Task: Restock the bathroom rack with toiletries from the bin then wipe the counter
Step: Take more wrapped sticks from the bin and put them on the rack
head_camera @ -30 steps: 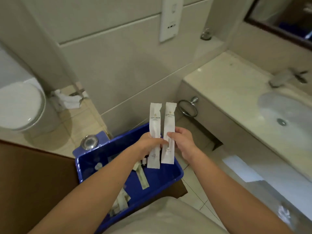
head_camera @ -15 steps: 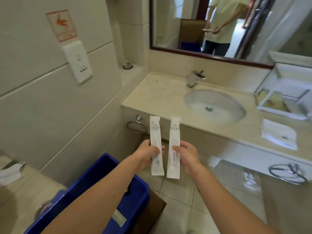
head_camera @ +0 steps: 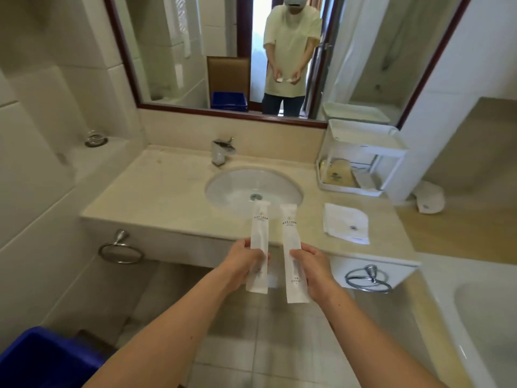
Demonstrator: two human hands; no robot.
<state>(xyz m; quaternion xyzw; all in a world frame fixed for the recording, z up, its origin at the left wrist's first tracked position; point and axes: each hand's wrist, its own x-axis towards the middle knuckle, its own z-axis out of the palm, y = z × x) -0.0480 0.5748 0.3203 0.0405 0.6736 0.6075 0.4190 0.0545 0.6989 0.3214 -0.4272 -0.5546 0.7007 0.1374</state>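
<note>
My left hand [head_camera: 242, 263] grips one long white toiletry packet [head_camera: 259, 236] upright, and my right hand [head_camera: 309, 268] grips a second white packet [head_camera: 291, 247] beside it. Both hang in front of the counter's front edge, below the sink. The white two-tier rack [head_camera: 366, 148] stands at the counter's back right, with yellowish packets on its lower tray and a bare top tray. A corner of the blue bin [head_camera: 42, 357] shows at bottom left. A folded white cloth [head_camera: 346, 223] lies on the beige counter [head_camera: 156, 197], right of the basin.
The oval sink [head_camera: 253, 189] and chrome faucet [head_camera: 221, 151] sit mid-counter. Towel rings [head_camera: 120, 252] [head_camera: 368, 278] hang under the counter edge. A rolled white towel [head_camera: 429, 200] lies right of the rack. A bathtub rim [head_camera: 447, 317] runs along the right. The mirror [head_camera: 251, 51] reflects a person.
My view has swung from the blue bin to the counter, and both hands have carried the two packets away from the bin toward the sink.
</note>
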